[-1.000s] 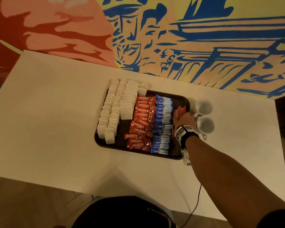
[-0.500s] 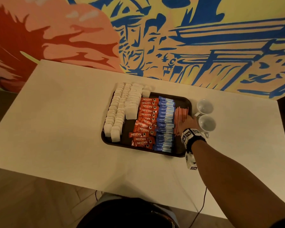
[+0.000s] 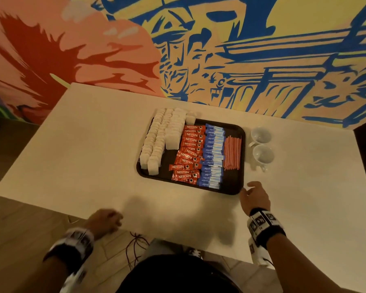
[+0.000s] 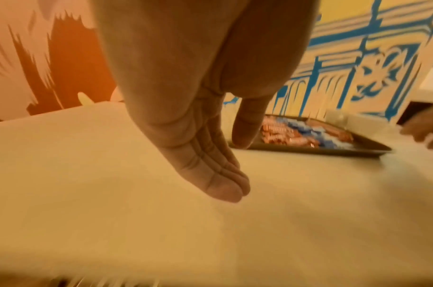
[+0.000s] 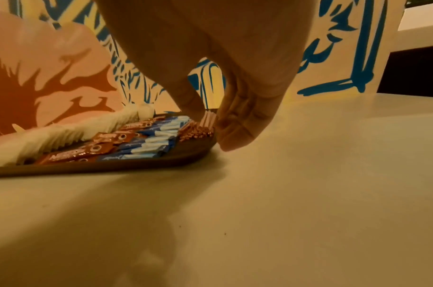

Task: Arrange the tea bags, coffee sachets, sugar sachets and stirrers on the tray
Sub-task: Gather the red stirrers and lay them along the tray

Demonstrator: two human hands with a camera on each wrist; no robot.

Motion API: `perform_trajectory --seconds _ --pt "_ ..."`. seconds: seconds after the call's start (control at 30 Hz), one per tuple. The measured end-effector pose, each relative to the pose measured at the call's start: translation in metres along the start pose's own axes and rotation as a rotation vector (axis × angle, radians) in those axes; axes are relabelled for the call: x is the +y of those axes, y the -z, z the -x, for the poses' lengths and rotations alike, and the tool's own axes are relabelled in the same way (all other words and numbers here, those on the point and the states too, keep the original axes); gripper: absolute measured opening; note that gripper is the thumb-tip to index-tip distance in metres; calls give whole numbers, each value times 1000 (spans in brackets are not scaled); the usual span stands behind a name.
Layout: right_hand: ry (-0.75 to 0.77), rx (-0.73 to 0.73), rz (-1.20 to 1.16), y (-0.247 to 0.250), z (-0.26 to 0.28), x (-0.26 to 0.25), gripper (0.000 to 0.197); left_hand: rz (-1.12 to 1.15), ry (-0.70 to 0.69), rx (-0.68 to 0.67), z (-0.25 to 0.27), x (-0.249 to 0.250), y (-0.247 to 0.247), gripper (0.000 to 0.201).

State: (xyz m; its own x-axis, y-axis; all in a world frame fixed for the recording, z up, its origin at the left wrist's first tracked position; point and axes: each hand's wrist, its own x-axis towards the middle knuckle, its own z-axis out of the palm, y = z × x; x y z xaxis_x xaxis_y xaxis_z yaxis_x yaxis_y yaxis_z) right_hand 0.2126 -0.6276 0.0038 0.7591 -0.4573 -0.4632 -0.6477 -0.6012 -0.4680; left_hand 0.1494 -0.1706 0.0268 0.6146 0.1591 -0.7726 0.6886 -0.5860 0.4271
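- A dark tray (image 3: 234, 187) lies on the pale worktop (image 3: 82, 157), near the painted wall (image 3: 241, 49).
- White tea bags (image 3: 156, 142) stand in rows along the tray's left side, some at the far end reaching past its rim.
- Red coffee sachets (image 3: 189, 152) lie in a column just right of the tea bags; the lower ones sit askew.
- Blue sugar sachets (image 3: 212, 155) form the next column, touching the coffee sachets along its left edge.
- Thin red stirrers (image 3: 232, 152) lie side by side in a bundle on the tray's right side, just beside the sugar sachets.
- Two white cups (image 3: 261, 144) stand on the worktop just right of the tray, apart from it.
- The right hand (image 3: 255, 197) is at the tray's near right corner; its fingers (image 5: 237, 136) are loosely bent and hold nothing, their tips just beside the rim. Whether they touch it cannot be told.
- The left hand (image 3: 105, 220) is over the worktop's near edge, well apart from the tray. It is blurred in the head view; the wrist view shows its fingers (image 4: 217, 180) together, nearly straight and empty.
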Motion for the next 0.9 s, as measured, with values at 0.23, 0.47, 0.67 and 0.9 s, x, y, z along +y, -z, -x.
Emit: perform_trajectory --seconds 0.23,0.47,0.67,0.9 --pt "-226 -117 -177 -21 -28 3 41 291 -25 177 -79 96 4 14" --pt "-294 -71 -207 -33 -33 -5 29 221 100 296 -174 81 13 17" --pt "-282 -106 -307 -49 -49 -19 29 178 109 316 -159 91 35 17" --pt "-283 -112 -400 -72 -70 -66 27 208 139 401 -185 107 76 17"
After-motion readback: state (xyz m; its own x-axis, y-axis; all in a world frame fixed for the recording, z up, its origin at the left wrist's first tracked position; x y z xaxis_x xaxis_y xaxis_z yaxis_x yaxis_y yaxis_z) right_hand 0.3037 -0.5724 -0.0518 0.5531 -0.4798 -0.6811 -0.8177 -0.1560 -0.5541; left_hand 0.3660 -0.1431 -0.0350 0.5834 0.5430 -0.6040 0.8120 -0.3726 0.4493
